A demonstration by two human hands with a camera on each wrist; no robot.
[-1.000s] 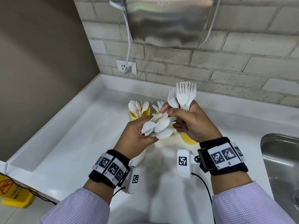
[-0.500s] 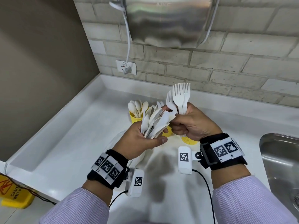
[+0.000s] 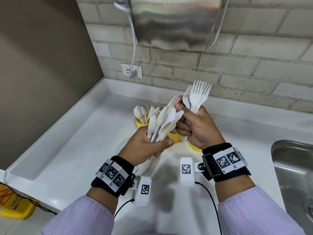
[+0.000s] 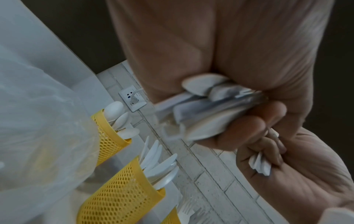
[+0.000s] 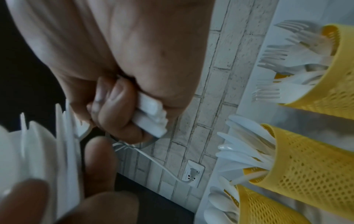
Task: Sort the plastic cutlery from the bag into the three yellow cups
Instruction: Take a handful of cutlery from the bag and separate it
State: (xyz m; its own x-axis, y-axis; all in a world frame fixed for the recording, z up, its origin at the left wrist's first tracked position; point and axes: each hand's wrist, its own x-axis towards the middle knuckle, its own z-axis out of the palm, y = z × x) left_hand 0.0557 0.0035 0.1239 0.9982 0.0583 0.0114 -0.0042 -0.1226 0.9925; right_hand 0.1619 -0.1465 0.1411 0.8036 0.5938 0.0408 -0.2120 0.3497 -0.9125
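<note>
My left hand point(image 3: 152, 143) grips a mixed bundle of white plastic cutlery point(image 3: 162, 122) upright, with spoons, knives and one fork in it; the left wrist view shows the bundle's handles point(image 4: 210, 115) in my fist. My right hand point(image 3: 186, 122) holds several forks point(image 3: 197, 97) tines up, and its thumb and forefinger reach the top of the bundle. Three yellow mesh cups stand behind my hands: a spoon cup point(image 3: 141, 122), a knife cup point(image 5: 306, 163) and a fork cup point(image 5: 335, 75). The clear bag point(image 4: 38, 136) lies under my left hand.
The white counter point(image 3: 71, 150) has a raised rim at the left and back. A steel sink point(image 3: 294, 167) lies at the right. A wall socket point(image 3: 131, 71) with a cable and a steel dryer point(image 3: 176, 22) are on the brick wall.
The bundle in my left hand has turned from a sideways fan to upright. My right hand with the forks has shifted slightly right, its thumb now at the bundle's top.
</note>
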